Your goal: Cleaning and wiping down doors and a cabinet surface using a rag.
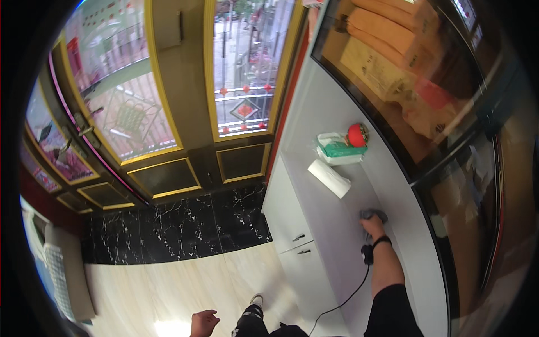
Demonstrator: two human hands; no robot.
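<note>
My right hand (372, 226) presses a grey cloth (374, 214) onto the light grey cabinet top (332, 236), near its back wall. A dark band circles that wrist. Just below the wrist lies a small black device (367, 254), partly covered by my arm, with a black cable (347, 300) running down across the surface. Low in the view, my left hand (205, 323) hangs over the floor with loosely bent fingers and nothing visible in it.
Farther along the cabinet top are a white paper roll (329, 178), a green and white tissue pack (337, 148) and a red round ornament (358, 135). Above is a glass-fronted case (400, 63) with packages. Gold-trimmed doors (179, 84) stand ahead; a sofa (69, 274) is at left.
</note>
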